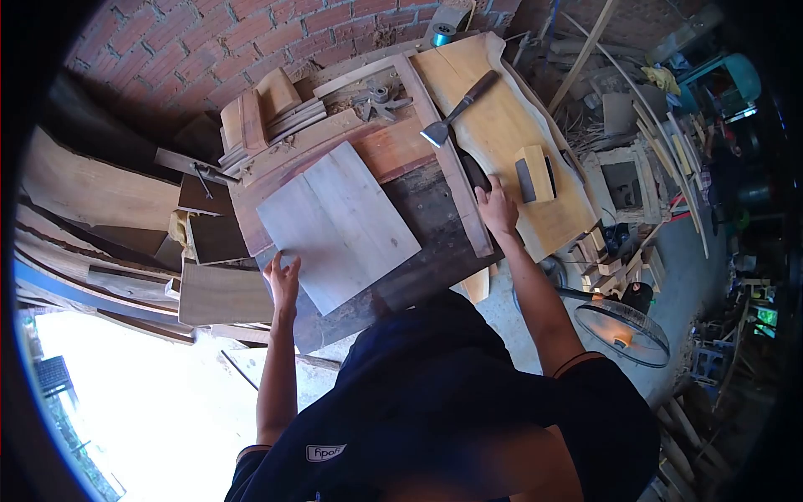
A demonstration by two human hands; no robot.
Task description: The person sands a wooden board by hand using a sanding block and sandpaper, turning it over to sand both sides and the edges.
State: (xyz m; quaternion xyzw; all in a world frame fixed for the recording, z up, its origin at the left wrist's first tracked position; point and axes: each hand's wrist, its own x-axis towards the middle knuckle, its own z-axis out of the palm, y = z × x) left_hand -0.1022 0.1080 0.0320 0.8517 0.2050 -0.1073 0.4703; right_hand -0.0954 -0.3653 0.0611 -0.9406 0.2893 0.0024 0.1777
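A pale, square wooden board [339, 226] lies tilted on the dark workbench [418, 272]. By its lower left edge is my left hand [283, 274], thumb and fingers apart, with nothing in it. My right hand [497, 207] is at the right side of the bench, over the edge of a yellowish live-edge slab [535, 238]. Its fingers are partly curled near a dark gap beside a wooden strip [452, 180]; whether they grip anything is unclear. On the slab rest a scraper with a dark handle [460, 109] and a sanding block [536, 174].
Stacked wood pieces [268, 117] and a metal star-shaped part [383, 104] sit at the back, before a brick wall [201, 50]. Planks [100, 184] lean at the left. A fan [621, 332] stands low on the right. A spool [442, 34] is at the far edge.
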